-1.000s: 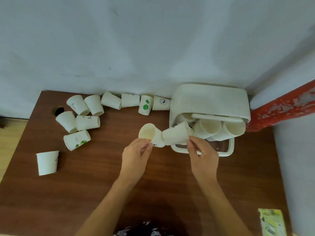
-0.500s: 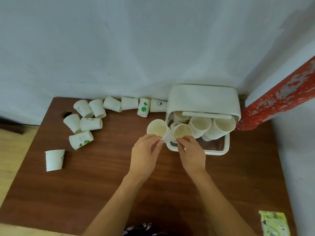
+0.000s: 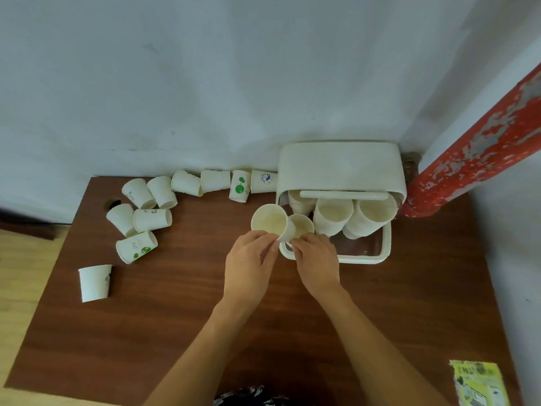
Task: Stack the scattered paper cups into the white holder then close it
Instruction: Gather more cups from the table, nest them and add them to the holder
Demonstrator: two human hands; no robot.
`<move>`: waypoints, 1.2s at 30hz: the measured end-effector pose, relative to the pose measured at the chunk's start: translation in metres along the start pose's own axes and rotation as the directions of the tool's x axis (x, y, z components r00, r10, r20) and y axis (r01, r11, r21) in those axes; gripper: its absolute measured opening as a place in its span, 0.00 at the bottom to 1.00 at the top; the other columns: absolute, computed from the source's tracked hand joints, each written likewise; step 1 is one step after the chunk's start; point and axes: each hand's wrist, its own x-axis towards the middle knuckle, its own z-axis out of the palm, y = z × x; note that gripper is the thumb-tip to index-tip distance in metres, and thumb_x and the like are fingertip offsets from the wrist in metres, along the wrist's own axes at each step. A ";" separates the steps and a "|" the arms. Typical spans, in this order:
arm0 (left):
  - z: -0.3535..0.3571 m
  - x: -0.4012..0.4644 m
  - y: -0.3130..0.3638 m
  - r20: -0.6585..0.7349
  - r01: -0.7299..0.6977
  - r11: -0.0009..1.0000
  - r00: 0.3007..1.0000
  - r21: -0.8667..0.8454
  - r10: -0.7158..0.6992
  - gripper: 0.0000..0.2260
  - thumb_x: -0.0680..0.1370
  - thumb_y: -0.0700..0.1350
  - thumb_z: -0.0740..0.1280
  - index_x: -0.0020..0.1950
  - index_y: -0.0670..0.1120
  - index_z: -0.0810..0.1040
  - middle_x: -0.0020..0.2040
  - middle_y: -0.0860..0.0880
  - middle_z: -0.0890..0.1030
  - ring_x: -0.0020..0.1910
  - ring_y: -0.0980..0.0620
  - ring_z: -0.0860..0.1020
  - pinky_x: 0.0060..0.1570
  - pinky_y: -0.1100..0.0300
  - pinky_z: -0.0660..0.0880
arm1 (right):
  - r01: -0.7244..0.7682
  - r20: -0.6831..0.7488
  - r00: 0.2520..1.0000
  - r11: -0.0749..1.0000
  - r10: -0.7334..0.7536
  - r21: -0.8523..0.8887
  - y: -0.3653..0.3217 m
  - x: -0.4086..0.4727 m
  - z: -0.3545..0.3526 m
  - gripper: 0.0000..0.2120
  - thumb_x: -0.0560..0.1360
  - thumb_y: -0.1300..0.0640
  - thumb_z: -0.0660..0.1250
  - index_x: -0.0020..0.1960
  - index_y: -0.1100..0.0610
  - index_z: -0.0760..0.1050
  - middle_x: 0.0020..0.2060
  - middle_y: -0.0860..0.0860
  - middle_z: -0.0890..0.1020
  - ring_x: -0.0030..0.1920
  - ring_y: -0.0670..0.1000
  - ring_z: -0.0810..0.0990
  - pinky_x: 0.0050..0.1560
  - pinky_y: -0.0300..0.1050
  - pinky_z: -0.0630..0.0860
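Head-camera view showed the left hand (image 3: 248,259) pinching one paper cup (image 3: 268,219) by its wall and the right hand (image 3: 317,259) pinching a second cup (image 3: 300,225), both at the front left corner of the open white holder (image 3: 339,168). Such cups looked light, thin and easily crushed, best held gently near the stiffer rim. Other loose cups (image 3: 152,219) lay scattered on the table (image 3: 175,317) well to the left.
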 end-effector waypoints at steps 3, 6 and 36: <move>0.004 0.004 0.004 0.012 -0.037 0.999 0.999 0.009 0.037 0.10 0.79 0.46 0.68 0.58 0.48 0.83 0.56 0.53 0.82 0.56 0.56 0.76 0.54 0.61 0.76 | 0.017 0.015 1.000 1.000 -0.017 0.024 0.003 0.004 0.006 0.02 0.75 0.58 0.72 0.44 0.53 0.82 0.42 0.49 0.83 0.43 0.55 0.76 0.41 0.47 0.71; 0.007 0.009 0.008 0.020 -0.077 0.997 0.997 0.029 0.076 0.09 0.78 0.46 0.68 0.57 0.48 0.83 0.55 0.53 0.82 0.55 0.55 0.77 0.53 0.62 0.75 | -0.009 0.049 0.999 1.000 0.009 0.016 0.008 0.002 0.005 0.04 0.77 0.57 0.69 0.48 0.51 0.83 0.46 0.48 0.84 0.47 0.55 0.77 0.44 0.50 0.75; 0.061 0.036 -0.007 0.258 -0.113 0.980 0.964 0.164 0.068 0.11 0.80 0.50 0.63 0.59 0.50 0.81 0.62 0.51 0.75 0.58 0.49 0.72 0.46 0.55 0.73 | -0.232 0.131 0.971 0.919 0.200 0.320 0.016 -0.029 -0.021 0.15 0.77 0.61 0.63 0.61 0.50 0.77 0.63 0.42 0.74 0.63 0.44 0.71 0.57 0.41 0.74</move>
